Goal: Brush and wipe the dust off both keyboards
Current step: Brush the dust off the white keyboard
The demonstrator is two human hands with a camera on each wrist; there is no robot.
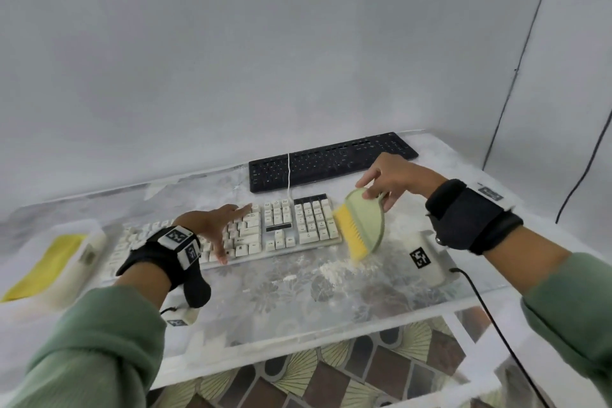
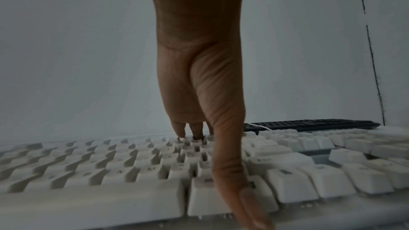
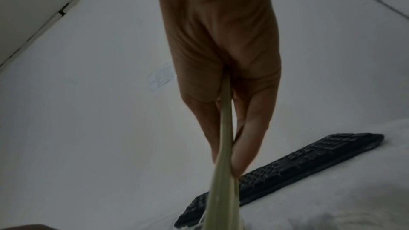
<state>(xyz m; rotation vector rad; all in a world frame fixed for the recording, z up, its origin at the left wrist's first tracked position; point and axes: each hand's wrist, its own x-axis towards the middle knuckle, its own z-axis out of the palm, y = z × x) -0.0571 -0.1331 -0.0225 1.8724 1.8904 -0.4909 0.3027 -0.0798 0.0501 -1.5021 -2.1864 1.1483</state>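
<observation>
A white keyboard (image 1: pixel 284 225) lies across the middle of the table, and a black keyboard (image 1: pixel 331 161) sits behind it near the wall. My left hand (image 1: pixel 218 225) rests on the white keyboard (image 2: pixel 110 163) with straight fingers (image 2: pixel 179 128) and thumb on the keys. My right hand (image 1: pixel 387 182) pinches the pale green handle of a brush (image 1: pixel 362 225) with yellow bristles, held just past the white keyboard's right end. In the right wrist view the fingers (image 3: pixel 247 137) clamp the thin green handle (image 3: pixel 225 146), with the black keyboard (image 3: pixel 287 172) beyond.
White dust (image 1: pixel 334 270) lies on the table in front of the brush. A yellow cloth (image 1: pixel 46 265) sits in a white tray at the left. A white marker block (image 1: pixel 427 258) with a black cable stands right of the brush. The table's front edge (image 1: pixel 298 344) is near.
</observation>
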